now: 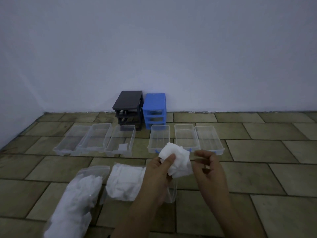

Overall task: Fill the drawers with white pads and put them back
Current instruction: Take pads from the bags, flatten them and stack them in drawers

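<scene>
Pads (178, 162) bunched in left hand (158, 170), right hand (208, 166) curled empty; peel singly, lay flat in near drawer (158, 140).

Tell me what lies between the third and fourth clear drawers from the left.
In the head view, only bare floor tile separates the third drawer and the fourth drawer; the black frame and blue frame stand behind.

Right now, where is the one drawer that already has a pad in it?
In the head view, that drawer lies left of centre on the floor, third from the left, directly before the black rack.
</scene>
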